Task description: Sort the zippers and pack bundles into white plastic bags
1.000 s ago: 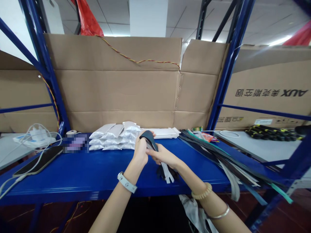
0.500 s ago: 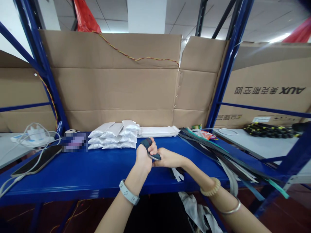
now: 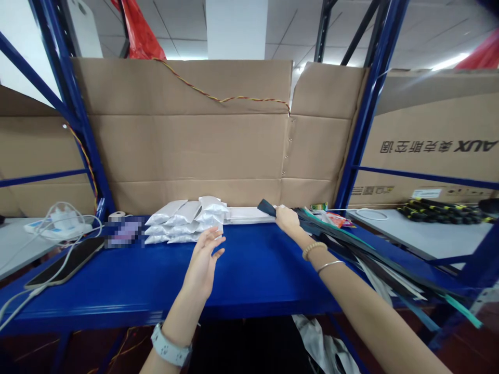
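Dark fabric strip gripped in fingers of right hand beside piled strips, with left hand near silvery packets, fingers loosely apart.

The table across the lower middle is a strong, glossy blue, and the post at the upper right is a darker blue. Plain brown covers the cardboard in the centre; the box at the right is brown with black lettering. Left of centre, the packets are silvery white. The strip just right of centre is dark blue-grey, while the strips at the lower right mix dark grey, black, white, blue and bright teal. The watch strap, bottom left of centre, is pale with small dark marks. Red and yellow twist along the wire.
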Demonstrator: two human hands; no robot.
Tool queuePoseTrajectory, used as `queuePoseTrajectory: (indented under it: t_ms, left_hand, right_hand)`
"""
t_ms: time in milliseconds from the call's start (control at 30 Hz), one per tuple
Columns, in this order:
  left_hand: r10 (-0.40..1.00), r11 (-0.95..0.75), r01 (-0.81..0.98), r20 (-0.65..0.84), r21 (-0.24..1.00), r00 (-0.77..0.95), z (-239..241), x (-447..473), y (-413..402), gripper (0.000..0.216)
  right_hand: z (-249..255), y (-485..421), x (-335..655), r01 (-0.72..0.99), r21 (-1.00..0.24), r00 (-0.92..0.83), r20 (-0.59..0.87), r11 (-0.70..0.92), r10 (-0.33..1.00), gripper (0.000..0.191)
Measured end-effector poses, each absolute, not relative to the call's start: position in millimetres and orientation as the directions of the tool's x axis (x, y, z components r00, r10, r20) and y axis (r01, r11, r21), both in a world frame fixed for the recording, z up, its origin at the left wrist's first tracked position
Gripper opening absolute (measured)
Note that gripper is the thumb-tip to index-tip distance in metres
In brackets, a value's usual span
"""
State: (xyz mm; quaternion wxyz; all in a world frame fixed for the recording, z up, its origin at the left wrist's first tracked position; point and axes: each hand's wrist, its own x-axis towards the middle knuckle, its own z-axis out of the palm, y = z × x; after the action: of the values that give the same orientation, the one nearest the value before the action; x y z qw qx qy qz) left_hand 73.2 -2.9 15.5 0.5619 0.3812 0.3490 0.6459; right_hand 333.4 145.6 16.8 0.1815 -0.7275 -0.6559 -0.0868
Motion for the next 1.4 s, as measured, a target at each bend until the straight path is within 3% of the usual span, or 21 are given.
queuePoseTrajectory:
  t_ms: [300,467,567,700,867,1000,1133,1233,1400]
  left_hand:
    - [0.996,-0.05,-0.547,0.005,0.835,-0.084,-2.7,58.6,-6.7,0.024]
    - [0.999,-0.016,-0.589,0.031,0.808,0.015,-9.9,65.1,-19.8,0.019]
    - [0.997,0.027,-0.581,0.024,0.814,0.08,-10.7,73.9,-30.6,0.024]
    - [0.984,0.111,-0.521,-0.021,0.847,0.176,-14.5,88.6,-40.5,0.041]
    - [0.991,0.092,-0.544,-0.021,0.834,0.136,-18.6,102.3,-45.1,0.077]
    - [0.985,0.072,-0.589,0.035,0.805,0.168,-15.6,103.3,-45.4,0.074]
    - [0.983,0.047,-0.618,0.074,0.785,0.169,-17.6,96.2,-40.6,0.074]
    - [0.975,-0.029,-0.636,0.163,0.771,0.153,-18.5,84.8,-36.1,0.08]
    - [0.959,-0.144,-0.62,0.262,0.772,0.103,-11.7,65.2,-31.9,0.085]
  right_hand:
    - [12.0,144.1,346.3,0.987,-0.071,0.163,0.387,-0.147,0.908,0.026]
    - [12.6,94.6,358.5,0.987,-0.035,0.157,0.456,-0.158,0.876,0.027]
    - [5.2,44.8,362.1,0.99,0.012,0.117,0.507,-0.143,0.854,0.028]
    - [-8.6,-22.9,351.0,0.997,0.049,0.035,0.469,-0.066,0.882,0.029]
    - [-23.1,-67.0,314.0,0.968,-0.125,-0.14,0.456,0.218,0.879,0.034]
    - [-23.8,-75.2,289.4,0.91,-0.244,-0.2,0.45,0.335,0.871,0.034]
    - [-15.0,-77.8,286.5,0.823,-0.421,-0.246,0.341,0.381,0.907,0.035]
    - [-7.1,-75.4,296.3,0.707,-0.606,-0.199,0.325,0.365,0.925,0.016]
    - [-4.5,-65.8,314.3,0.694,-0.679,-0.11,0.228,0.239,0.968,0.028]
